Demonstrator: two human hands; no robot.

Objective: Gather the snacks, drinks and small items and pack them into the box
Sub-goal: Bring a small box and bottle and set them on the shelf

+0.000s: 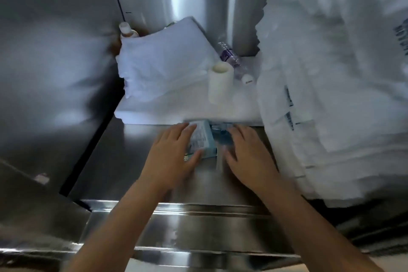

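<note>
Fingers (183, 132) of left hand (174, 150) lie straight against pale blue printed carton (202, 141), frame centre, on steel counter (132, 161); right hand (245, 154) spread flat alongside, gripping nothing. Above centre, purple-labelled clear plastic bottle (230, 57) and white roll (220, 81) ungathered. No packing box in view; task likely early.

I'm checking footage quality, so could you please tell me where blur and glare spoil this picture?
Head view: motion blur smears the right hand and the white bags; glare streaks the front edge of the steel counter; wide-angle distortion bends the left wall.
</note>
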